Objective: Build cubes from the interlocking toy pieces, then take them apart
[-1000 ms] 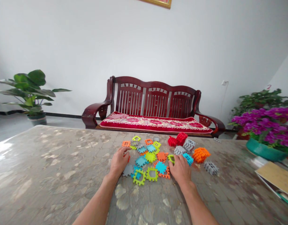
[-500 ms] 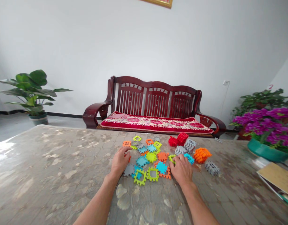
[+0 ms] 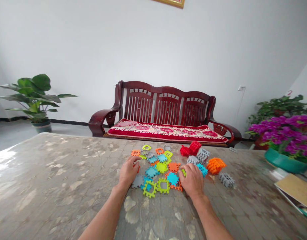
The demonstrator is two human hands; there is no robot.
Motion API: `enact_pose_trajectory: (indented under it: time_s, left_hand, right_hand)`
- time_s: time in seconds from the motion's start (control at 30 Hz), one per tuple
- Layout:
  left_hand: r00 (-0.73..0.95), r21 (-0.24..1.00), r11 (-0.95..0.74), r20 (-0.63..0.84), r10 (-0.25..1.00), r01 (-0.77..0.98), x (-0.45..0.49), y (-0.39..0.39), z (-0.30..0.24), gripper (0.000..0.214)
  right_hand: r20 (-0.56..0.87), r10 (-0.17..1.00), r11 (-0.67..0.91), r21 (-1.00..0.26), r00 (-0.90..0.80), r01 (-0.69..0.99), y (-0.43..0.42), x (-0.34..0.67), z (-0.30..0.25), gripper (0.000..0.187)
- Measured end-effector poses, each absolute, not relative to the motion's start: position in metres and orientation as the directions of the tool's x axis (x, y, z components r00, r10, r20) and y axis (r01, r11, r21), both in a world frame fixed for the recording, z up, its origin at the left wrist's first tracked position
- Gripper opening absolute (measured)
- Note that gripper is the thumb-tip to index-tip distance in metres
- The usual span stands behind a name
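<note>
Flat toothed interlocking tiles in lime green, blue, orange and grey lie loosely spread on the table, among them a blue tile and a lime-green frame tile. At the left edge of the spread rests my left hand, fingers loosely curved and apart, beside an orange tile mostly hidden by it. My right hand is closed over a lime-green tile at the right edge; most of that tile is covered by the fingers.
Right of the hand stand stacked tiles: red, grey, blue and orange, plus another grey stack. A flower pot and a cardboard-coloured folder sit at the right. Behind the table is a wooden bench.
My right hand has shifted slightly left with its fingers drawn in, covering more of the lime-green tile. My left hand stays in about the same place.
</note>
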State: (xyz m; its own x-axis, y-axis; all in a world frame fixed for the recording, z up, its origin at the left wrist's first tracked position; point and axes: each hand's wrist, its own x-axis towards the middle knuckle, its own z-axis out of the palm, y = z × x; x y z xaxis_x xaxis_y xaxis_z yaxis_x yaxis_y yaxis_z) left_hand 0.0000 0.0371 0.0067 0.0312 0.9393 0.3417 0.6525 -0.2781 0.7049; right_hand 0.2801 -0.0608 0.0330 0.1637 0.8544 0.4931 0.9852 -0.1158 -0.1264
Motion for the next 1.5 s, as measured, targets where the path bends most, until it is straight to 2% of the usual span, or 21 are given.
enact_pose_trajectory:
  time_s: [0.13,0.23,0.37,0.53,0.63,0.93,1.1,1.27,1.37,1.5]
  left_hand:
    - [0.037,0.698,-0.280,0.342,0.939,0.659,0.000,0.037,0.006,0.030]
    - [0.023,0.683,-0.262,0.338,0.941,0.682,0.000,0.036,0.007,0.032]
    - [0.008,0.663,-0.252,0.347,0.938,0.705,0.000,0.036,0.008,0.033]
    - [0.009,0.669,-0.258,0.351,0.936,0.697,0.000,0.035,0.008,0.033]
    - [0.012,0.674,-0.260,0.349,0.937,0.692,0.001,0.035,0.009,0.033]
    - [0.018,0.667,-0.245,0.327,0.945,0.704,0.000,0.037,0.007,0.034]
    - [0.024,0.665,-0.251,0.330,0.944,0.703,0.000,0.036,0.009,0.032]
    - [0.019,0.664,-0.250,0.335,0.942,0.704,0.000,0.036,0.008,0.031]
    - [0.024,0.662,-0.255,0.338,0.941,0.705,-0.001,0.038,0.006,0.031]
    - [0.026,0.659,-0.255,0.336,0.941,0.707,-0.001,0.039,0.004,0.032]
  right_hand:
    - [0.506,0.863,0.147,-0.260,0.004,0.954,-0.061,0.262,0.031,0.014]
    - [0.507,0.851,0.324,-0.300,-0.138,0.897,-0.065,0.244,0.036,0.012]
    - [0.459,0.832,0.477,-0.300,-0.313,0.826,-0.076,0.218,0.045,0.033]
    - [0.386,0.858,0.458,-0.275,-0.339,0.845,-0.084,0.197,0.047,0.061]
    - [0.378,0.869,0.429,-0.257,-0.318,0.866,-0.085,0.194,0.044,0.059]
    - [0.385,0.844,0.481,-0.234,-0.374,0.845,-0.082,0.192,0.036,0.052]
    - [0.513,0.820,0.423,-0.246,-0.253,0.872,-0.070,0.211,0.032,0.052]
    - [0.580,0.810,0.138,-0.329,0.084,0.934,-0.054,0.258,0.026,0.052]
    - [0.577,0.791,0.026,-0.363,0.203,0.931,-0.049,0.287,0.023,0.051]
    - [0.571,0.767,-0.152,-0.281,0.293,0.948,-0.052,0.310,0.025,0.048]
